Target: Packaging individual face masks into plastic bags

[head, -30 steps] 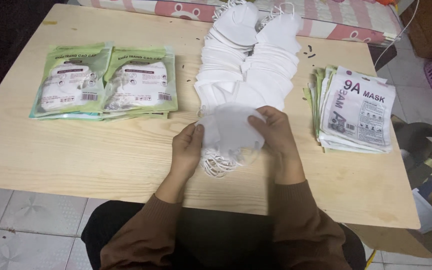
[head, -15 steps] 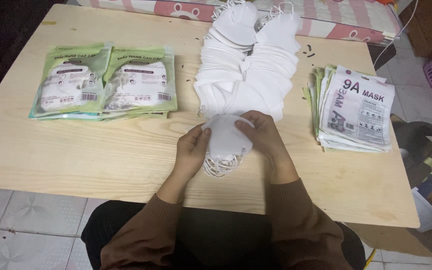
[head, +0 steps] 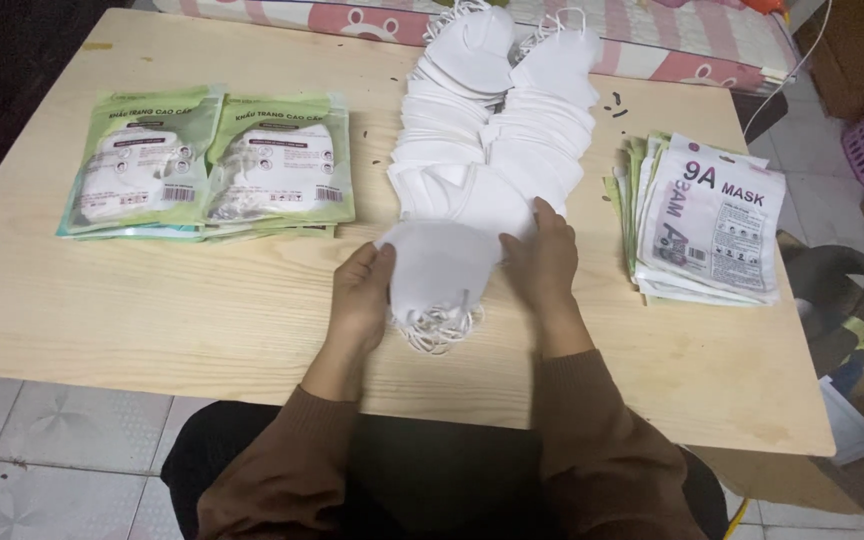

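White stack of masks [head: 440,272] pinched between left hand [head: 362,300] and right hand [head: 542,262], both closed on edges, apparently squaring the bundle.

- Bare wooden table [head: 152,300] lies open left of the left hand [head: 360,300]
- White mask rows [head: 492,130] block the way straight ahead
- Green packets [head: 212,165] crowd the far left
- Empty pouch stack [head: 707,225] bounds the right hand [head: 544,265], with a narrow bare strip between
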